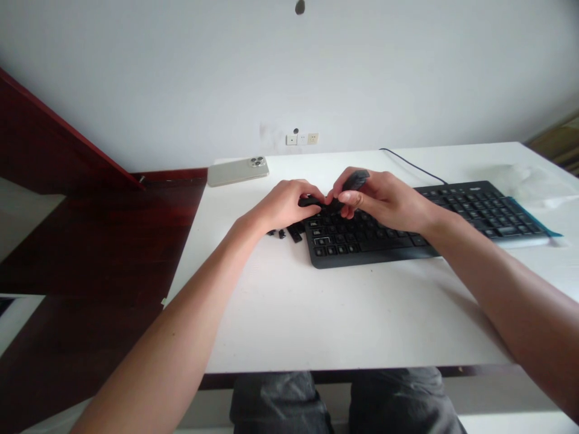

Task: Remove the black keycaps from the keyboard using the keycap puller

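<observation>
A black keyboard [384, 246] lies on the white table, with several key positions at its left end bare of caps. At its far left corner, my left hand [289, 202] is closed, thumb and fingers around the dark edge. My right hand [384, 196] is closed on a black-handled tool [359, 178], which slants down towards the keyboard's left part. The tool's working end is hidden by the fingers, so its kind does not show. Both hands' fingertips meet or nearly meet. Loose black keycaps [295, 233] lie just left of the keyboard, below my left hand.
A phone [237, 172] lies face down at the table's far left corner. To the right are a crumpled clear plastic bag [529, 181] and a blue-edged item [536, 218] under the keyboard's right end. A cable [414, 164] runs back from the keyboard. Wall sockets [302, 139] are behind.
</observation>
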